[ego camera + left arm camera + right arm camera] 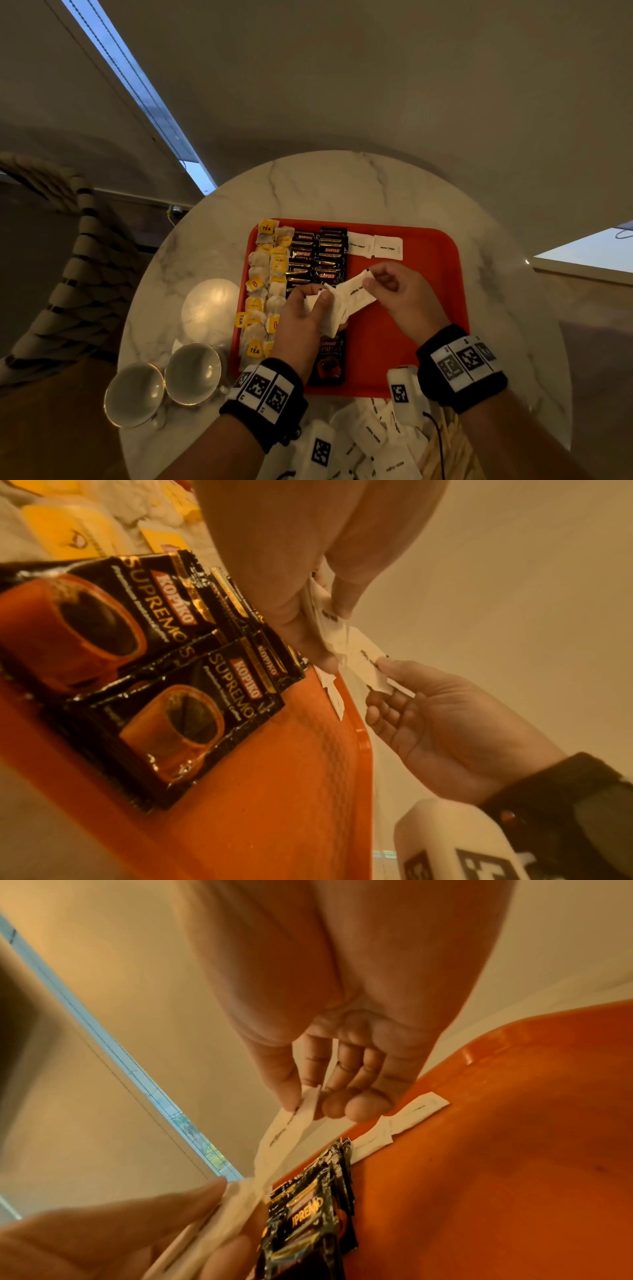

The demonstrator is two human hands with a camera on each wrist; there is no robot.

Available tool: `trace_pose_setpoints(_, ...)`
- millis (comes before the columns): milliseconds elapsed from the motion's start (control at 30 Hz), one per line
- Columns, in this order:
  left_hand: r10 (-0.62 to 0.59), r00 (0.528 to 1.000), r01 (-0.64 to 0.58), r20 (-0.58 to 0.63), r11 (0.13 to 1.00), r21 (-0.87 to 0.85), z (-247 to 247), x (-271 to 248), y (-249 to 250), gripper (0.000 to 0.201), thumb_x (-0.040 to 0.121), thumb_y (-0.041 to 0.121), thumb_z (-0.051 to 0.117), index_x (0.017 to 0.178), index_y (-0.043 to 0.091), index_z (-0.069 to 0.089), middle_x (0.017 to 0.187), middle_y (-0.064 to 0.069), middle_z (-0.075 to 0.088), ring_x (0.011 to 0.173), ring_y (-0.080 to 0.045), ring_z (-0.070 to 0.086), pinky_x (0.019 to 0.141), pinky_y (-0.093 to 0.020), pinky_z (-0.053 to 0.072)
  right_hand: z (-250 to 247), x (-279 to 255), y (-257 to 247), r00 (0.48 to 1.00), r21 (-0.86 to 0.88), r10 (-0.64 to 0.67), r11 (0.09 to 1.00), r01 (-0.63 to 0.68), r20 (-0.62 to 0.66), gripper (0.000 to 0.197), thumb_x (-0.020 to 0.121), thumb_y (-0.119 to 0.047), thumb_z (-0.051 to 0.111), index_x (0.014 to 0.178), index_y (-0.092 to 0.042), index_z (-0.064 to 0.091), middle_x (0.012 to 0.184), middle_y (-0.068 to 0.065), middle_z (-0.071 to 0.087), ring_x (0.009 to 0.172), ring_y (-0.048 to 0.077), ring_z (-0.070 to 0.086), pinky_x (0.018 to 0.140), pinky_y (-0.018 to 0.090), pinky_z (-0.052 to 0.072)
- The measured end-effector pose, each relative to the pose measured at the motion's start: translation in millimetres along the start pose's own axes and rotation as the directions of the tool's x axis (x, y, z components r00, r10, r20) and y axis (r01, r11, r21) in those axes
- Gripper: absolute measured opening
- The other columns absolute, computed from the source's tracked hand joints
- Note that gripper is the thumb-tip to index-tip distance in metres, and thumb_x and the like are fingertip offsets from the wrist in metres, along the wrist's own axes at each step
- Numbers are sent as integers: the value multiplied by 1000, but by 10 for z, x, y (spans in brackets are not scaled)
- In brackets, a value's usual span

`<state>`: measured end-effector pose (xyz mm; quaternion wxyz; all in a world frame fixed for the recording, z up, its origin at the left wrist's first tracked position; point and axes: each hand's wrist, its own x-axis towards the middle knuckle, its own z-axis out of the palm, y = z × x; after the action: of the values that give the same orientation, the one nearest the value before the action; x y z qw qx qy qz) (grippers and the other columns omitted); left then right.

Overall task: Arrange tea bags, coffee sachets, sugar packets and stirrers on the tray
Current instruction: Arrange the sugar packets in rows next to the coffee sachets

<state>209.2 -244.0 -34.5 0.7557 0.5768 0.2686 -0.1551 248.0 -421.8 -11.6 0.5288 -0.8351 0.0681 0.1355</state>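
Sugar packets [375, 247]: we count two on the tray [435, 308]; our left hand [301, 318] grips a bunch [334, 317], right hand [400, 294] pinches one [356, 291].

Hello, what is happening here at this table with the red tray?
A person is laying out drink supplies on a red tray. The left hand holds a bunch of white sugar packets, and the right hand pinches one sugar packet from it. Tea bags and coffee sachets already lie in rows on the tray, with two sugar packets placed at its far edge. More packets wait on the table near the person.
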Motion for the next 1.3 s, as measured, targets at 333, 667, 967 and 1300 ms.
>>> trace_pose_setpoints(333, 99, 995, -93, -7, 957, 273, -100, 32, 9, 10, 95, 41, 65, 104, 38, 66, 111, 5, 67, 101, -21, 69, 84, -55, 60, -61, 87, 35, 999, -47, 22, 999, -20, 33, 26, 101, -14, 58, 118, -32, 67, 111, -15, 65, 91, 4, 65, 71, 8, 47)
trace_pose_setpoints(667, 64, 998, -64, 3, 977, 202, 34, 22, 27, 17, 98, 35, 65, 108, 22, 66, 100, -5, 77, 90, -26, 75, 77, -47, 63, 62, 0, -65, 993, 63, 53, 996, -59, 103, 27, 89, -27, 76, 109, -30, 60, 97, -3, 70, 86, 12, 71, 78, 33, 61)
trace_pose_setpoints(967, 30, 1000, -27, -7, 968, 249, 15, 23, -21, 19, 83, 52, 72, 97, 40, 72, 110, 0, 72, 99, -25, 71, 80, -56, 61, -97, 248, 257, 950, -50, 172, 980, -191, -259, 19, 101, -18, 58, 119, -16, 61, 101, -4, 67, 76, 5, 66, 59, 13, 48)
trace_pose_setpoints(1300, 3, 999, -13, 44, 977, 213, -93, -16, -44, 13, 99, 32, 63, 107, 24, 71, 107, 2, 73, 95, -14, 70, 83, -45, 61, 175, 644, 513, 945, -57, 155, 982, -179, -289, 25, 95, -14, 67, 121, -13, 67, 102, 1, 71, 85, 16, 71, 69, 17, 51)
